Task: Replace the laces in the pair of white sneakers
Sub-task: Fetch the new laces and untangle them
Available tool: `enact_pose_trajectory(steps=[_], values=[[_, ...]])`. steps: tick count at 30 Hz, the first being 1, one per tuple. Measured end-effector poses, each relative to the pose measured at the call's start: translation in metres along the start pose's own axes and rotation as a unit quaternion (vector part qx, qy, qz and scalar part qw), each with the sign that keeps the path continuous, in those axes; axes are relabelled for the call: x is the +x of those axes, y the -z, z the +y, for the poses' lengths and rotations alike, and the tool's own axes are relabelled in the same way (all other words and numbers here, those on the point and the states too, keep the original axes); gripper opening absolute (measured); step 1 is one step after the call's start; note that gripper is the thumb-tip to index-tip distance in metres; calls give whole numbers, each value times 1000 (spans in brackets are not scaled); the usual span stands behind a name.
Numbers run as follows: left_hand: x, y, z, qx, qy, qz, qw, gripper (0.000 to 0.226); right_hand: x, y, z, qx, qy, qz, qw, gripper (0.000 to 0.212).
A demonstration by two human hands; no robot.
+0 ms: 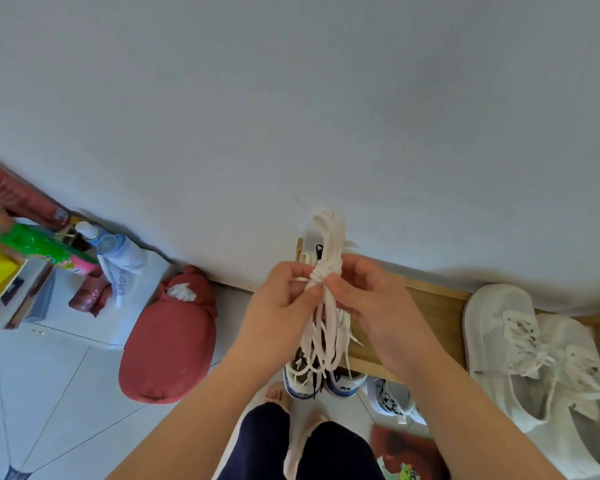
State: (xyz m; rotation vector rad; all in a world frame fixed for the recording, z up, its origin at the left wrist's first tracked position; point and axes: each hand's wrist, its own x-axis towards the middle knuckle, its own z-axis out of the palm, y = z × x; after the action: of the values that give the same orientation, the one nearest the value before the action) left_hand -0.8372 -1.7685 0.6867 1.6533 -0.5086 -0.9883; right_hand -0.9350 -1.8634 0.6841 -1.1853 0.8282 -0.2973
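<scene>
Head view: both hands, left hand (279,299) and right hand (368,299), pinch the knotted white lace bundle (326,271).

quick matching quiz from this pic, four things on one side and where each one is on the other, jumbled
1 laces
2 white sneakers
3 red sack
4 green pack

a far left
b on the floor by the wall
c pinched between left hand and right hand
d far right

Pairs: 1-c, 2-d, 3-b, 4-a
</scene>
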Motion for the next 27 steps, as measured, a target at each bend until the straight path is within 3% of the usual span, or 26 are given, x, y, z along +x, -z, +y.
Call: enact_pose_trajectory(steps=[4,10,13,16,23,27], values=[[-27,17,3,17,-35,48,998,14,-10,-19,-5,-24,17,-55,998,23],[-94,39,-11,-5,-46,213,976,17,-32,-54,3,-102,50,-205,972,19],[-139,48,-25,-39,-30,296,954,21,-46,-80,9,-155,55,-306,938,17],[-183,61,-40,-6,-19,381,924,20,-67,-113,21,-189,53,-383,902,13],[-271,92,-65,26,-4,513,858,32,-119,-196,45,-291,116,-499,808,8],[-317,119,-84,67,6,555,829,31,-148,-251,62,-317,113,-539,772,13]])
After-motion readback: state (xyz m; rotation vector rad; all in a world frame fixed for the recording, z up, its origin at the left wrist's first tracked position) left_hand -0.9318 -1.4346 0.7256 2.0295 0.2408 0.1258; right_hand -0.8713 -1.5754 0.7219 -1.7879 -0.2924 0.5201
